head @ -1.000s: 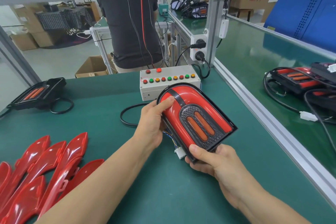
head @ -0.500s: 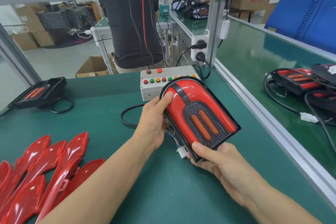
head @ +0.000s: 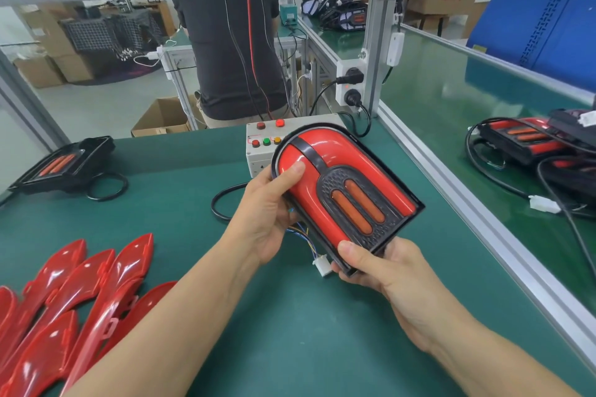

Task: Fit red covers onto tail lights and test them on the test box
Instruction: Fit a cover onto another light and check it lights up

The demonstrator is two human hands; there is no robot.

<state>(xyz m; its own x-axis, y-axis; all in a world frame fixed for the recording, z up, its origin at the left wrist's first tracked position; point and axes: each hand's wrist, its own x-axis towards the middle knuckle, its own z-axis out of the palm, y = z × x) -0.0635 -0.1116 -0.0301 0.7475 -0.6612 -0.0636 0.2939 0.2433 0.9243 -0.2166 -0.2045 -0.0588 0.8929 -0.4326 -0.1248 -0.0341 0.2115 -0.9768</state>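
A tail light (head: pixel 346 193) with a black frame and a red cover on it is held above the green table, in front of the grey test box (head: pixel 258 151). My left hand (head: pixel 269 213) grips its left edge, thumb on the red cover. My right hand (head: pixel 383 267) holds its near bottom corner, thumb on the frame. Coloured wires and a white plug (head: pixel 323 264) hang under the light. The light hides the right part of the test box and some of its buttons.
Several loose red covers (head: pixel 74 293) lie at the near left. Another tail light (head: pixel 64 164) with a black cable sits at the far left. More lights with cables (head: pixel 529 142) lie on the right bench beyond an aluminium rail (head: pixel 467 203). A person stands behind the table.
Both hands have lifted the tail light slightly up and away, so it now covers more of the test box. The grips are unchanged.
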